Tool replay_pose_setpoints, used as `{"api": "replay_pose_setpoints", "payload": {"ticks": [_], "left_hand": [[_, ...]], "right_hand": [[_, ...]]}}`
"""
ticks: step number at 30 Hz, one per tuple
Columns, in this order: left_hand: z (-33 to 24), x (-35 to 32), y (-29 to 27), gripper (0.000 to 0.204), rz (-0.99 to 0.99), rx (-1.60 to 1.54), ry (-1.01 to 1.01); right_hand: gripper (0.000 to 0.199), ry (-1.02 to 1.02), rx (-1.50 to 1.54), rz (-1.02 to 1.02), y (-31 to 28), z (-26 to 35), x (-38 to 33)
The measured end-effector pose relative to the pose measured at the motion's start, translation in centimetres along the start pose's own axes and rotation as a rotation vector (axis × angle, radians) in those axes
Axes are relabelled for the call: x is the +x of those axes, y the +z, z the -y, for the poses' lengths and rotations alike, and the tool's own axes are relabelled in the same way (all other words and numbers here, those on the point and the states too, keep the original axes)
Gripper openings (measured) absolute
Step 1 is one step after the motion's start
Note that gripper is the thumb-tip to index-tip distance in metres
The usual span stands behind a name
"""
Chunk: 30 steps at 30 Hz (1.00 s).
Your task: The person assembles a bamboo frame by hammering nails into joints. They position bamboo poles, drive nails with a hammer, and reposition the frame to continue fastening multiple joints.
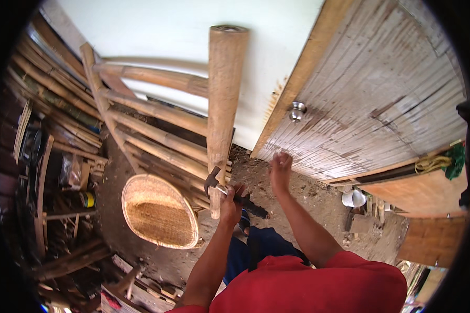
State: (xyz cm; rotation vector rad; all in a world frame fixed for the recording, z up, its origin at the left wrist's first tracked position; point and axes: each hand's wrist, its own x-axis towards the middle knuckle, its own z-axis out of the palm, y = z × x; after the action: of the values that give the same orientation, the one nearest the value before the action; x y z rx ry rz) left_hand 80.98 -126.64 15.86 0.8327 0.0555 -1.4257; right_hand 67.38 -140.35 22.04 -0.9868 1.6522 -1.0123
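Checking head view: L hand (232,205) has fingers wrapped round hammer (212,180); hammer's head overlaps lower end of frame (226,94), contact unclear. Hammer's long axis runs approx. upper L (dark head) to lower R (black grip), across fingers. L hand nearer; R hand (281,168) well apart, fingers curled, can't tell if pinching anything. Materials: frame, smooth round bamboo; basket (161,211), woven, rounded; door (371,99), weathered, streaked, w/ round metal knob (297,111).
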Motion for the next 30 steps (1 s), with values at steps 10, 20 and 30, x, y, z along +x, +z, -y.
{"api": "replay_pose_setpoints", "payload": {"ticks": [10,20,30], "left_hand": [[-2.6,-2.1,-0.4,0.022,0.146,0.530,-0.167],[-6.0,-5.1,-2.7,0.018,0.127,0.598,-0.156],[-1.4,-5.5,-0.9,0.029,0.207,0.682,-0.199]], "right_hand": [[0.048,0.222,0.768,-0.238,2.2,7.8,15.2],[0.052,0.388,1.116,0.070,-0.7,5.5,8.0],[0.050,0.449,0.946,-0.055,-10.7,-2.8,-12.6]]}}
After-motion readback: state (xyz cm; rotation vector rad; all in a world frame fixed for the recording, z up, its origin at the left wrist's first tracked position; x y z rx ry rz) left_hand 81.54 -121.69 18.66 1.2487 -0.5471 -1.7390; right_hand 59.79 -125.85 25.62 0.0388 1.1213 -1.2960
